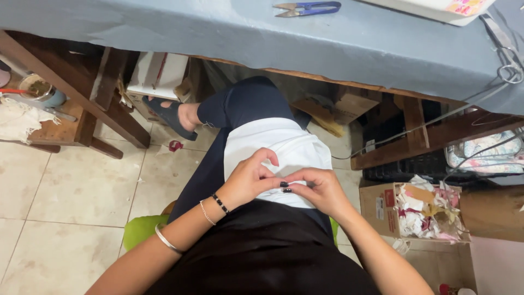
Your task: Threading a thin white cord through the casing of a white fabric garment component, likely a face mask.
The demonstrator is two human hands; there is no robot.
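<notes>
A white piece of fabric (284, 145) lies over my lap, draped along my dark-trousered leg. My left hand (248, 177) and my right hand (319, 188) meet over its near edge, thumbs and fingertips pinching the cloth close together. Bracelets sit on my left wrist. What exactly lies between the fingertips is too small to tell.
A table with a blue-grey cover (305, 38) spans the top, with small blue-handled snips (308, 8) on it. A cardboard box of fabric scraps (423, 210) stands on the right. A wooden stool with a cup (52, 109) is at left. I sit on a green seat (142, 229) over a tiled floor.
</notes>
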